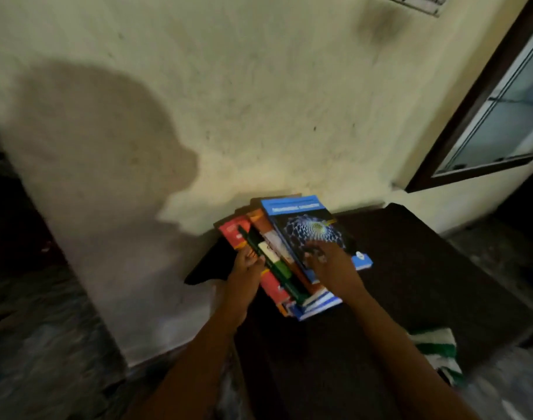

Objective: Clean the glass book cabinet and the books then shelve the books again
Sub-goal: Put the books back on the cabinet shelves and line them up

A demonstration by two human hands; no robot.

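A stack of several books [277, 268] lies on a dark table [411, 283] against the cream wall. The top book [307, 228] has a blue cover with a netted sphere picture. Red, orange and green books sit under it, fanned out to the left. My left hand [247, 268] holds the left edge of the stack, fingers curled on the green book's spine. My right hand [329, 262] rests on the blue cover with fingers spread. The glass book cabinet [501, 116], dark-framed with glass panes, hangs on the wall at the upper right.
A green-and-white striped cloth [438, 350] lies at the table's near right edge. A black object [210, 265] sticks out left of the stack. Dark floor lies to the left and right of the table. The frame is blurred.
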